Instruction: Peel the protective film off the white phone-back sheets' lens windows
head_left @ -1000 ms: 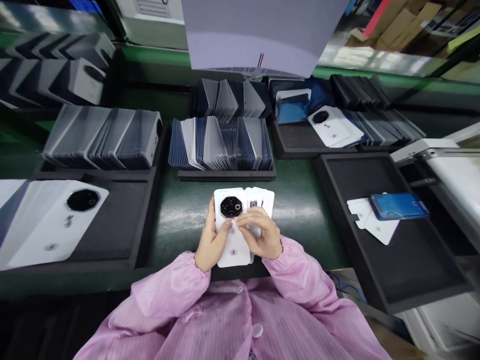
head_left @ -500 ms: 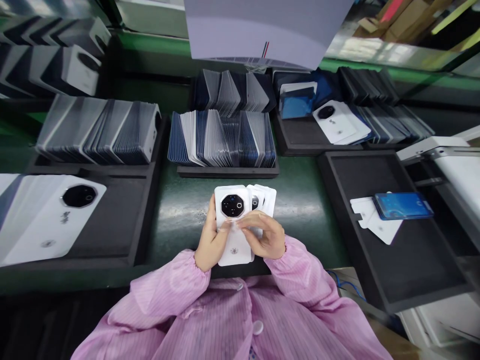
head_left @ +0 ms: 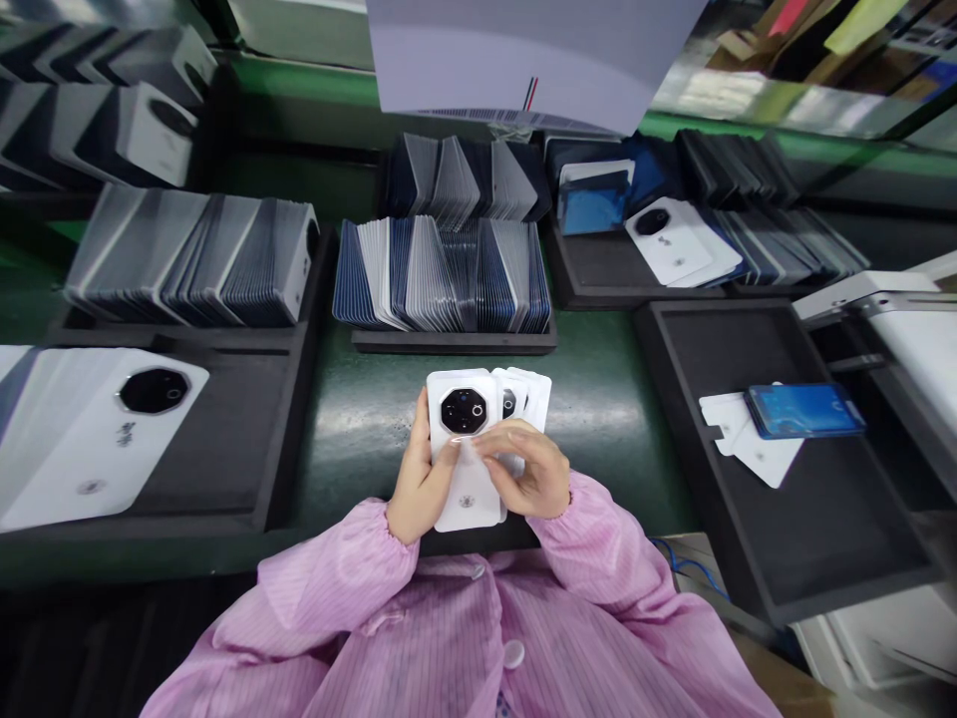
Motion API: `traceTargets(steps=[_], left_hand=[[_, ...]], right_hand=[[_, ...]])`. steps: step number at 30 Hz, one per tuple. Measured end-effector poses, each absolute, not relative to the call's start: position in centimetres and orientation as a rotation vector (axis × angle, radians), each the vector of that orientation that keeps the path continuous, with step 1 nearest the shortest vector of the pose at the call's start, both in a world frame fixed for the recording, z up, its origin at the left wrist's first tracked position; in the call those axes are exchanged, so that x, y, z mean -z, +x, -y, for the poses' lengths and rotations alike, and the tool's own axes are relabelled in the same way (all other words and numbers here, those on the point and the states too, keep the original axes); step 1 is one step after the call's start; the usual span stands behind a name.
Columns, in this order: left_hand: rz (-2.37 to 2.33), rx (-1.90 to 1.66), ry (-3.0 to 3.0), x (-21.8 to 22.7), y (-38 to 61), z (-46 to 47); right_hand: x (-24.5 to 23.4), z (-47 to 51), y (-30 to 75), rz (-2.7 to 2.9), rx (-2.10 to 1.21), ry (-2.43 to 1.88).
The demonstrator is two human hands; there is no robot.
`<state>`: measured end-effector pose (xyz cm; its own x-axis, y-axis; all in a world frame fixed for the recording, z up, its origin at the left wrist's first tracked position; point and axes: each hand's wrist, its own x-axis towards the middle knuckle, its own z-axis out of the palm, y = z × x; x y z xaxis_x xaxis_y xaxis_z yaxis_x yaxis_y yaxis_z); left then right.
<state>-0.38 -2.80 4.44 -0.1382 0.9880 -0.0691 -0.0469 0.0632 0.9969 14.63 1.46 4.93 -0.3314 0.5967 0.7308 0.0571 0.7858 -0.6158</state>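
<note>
A white phone back cover with a dark eight-sided camera patch stands in the middle, in front of my chest. My left hand grips it along its left edge, the thumb lying across its front. Over its centre, just below the camera patch, my right hand has its fingers bent and the tips brought together near my left thumb. What those fingertips pinch, if anything, is too small to make out. More white covers fan out behind and to the right of the held one, partly hidden by my right hand.
Dense rows of covers fill a dark tray ahead. At left, a tray holds large white covers. On the right-hand tray lie a blue phone-shaped piece and white covers. A pale sheet hangs at the back.
Both hands and the held cover stay almost where they were. Only a slight shift of the whole view shows.
</note>
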Motion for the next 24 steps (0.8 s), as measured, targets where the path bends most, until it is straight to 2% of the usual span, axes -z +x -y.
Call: traceTargets(steps=[6, 12, 24], left_hand=[[-1.323, -1.281, 1.058, -4.30, -0.34, 2.86], [-1.262, -1.225, 0.912, -4.19, -0.24, 3.12], [-1.226, -1.227, 0.872, -4.25, -0.21, 3.29]], right_hand=[[-5.41, -1.49, 14.71, 1.902, -0.515, -0.529], [-5.76, -1.92, 15.12, 1.917, -0.277, -0.969], [-5.95, -1.99, 15.07, 1.921, -0.457, -1.032]])
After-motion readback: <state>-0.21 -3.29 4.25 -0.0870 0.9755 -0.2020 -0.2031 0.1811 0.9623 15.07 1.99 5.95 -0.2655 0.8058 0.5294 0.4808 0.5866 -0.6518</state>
